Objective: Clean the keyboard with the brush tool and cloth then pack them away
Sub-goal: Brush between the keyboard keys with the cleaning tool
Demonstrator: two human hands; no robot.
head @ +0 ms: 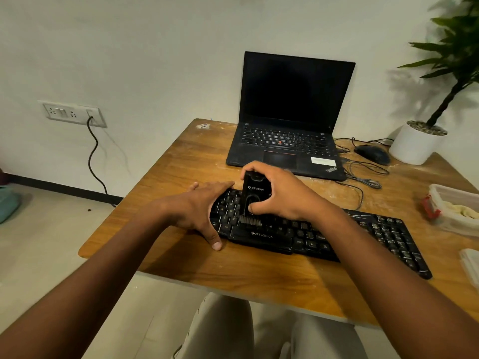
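A black Zebronics keyboard point(363, 234) lies across the wooden table point(259, 275), dusty on its keys. My right hand point(282, 195) is shut on a black brush tool point(255, 193), held upright with its bristles point(250, 221) down on the keys near the left middle of the keyboard. My left hand point(202, 211) lies flat over the keyboard's left end, fingers spread, thumb on the table in front. I see no cloth.
An open black laptop point(287, 141) stands behind the keyboard. A black mouse point(373, 154) and loose cables point(363, 174) lie to its right, beside a white plant pot point(414, 143). Plastic containers point(456, 208) sit at the right edge.
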